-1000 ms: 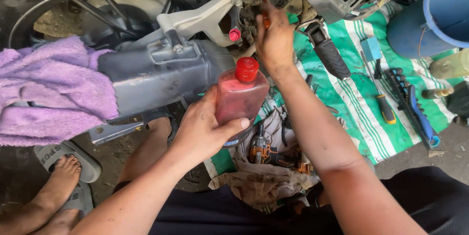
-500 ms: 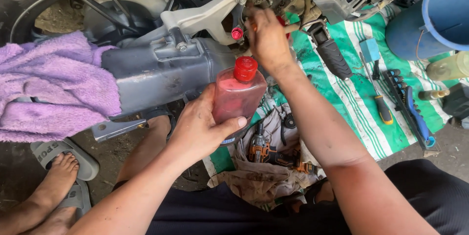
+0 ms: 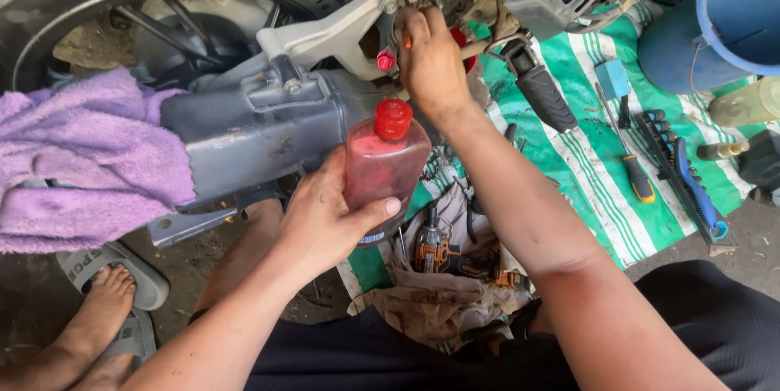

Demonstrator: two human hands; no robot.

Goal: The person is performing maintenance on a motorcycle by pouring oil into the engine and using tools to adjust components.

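Observation:
My left hand (image 3: 325,216) grips a clear bottle of red fluid (image 3: 382,168) with a red cap, held upright in front of a motorcycle's grey engine casing (image 3: 260,135). My right hand (image 3: 431,62) reaches up to the engine area behind the casing, its fingers closed around an orange-handled tool whose tip is hidden. A small red cap (image 3: 386,60) sits on the frame just left of that hand. The rear wheel (image 3: 154,25) fills the upper left.
A purple towel (image 3: 77,159) lies over the casing's left end. A green striped mat (image 3: 585,155) holds a screwdriver (image 3: 638,172), a blue tool rack (image 3: 686,180) and a footpeg (image 3: 540,90). A blue bucket (image 3: 727,21) stands top right. A cordless drill (image 3: 443,253) lies below.
The view has drifted slightly; my right hand stays at the engine and shifted a little up and left. The bottle in my left hand has barely moved.

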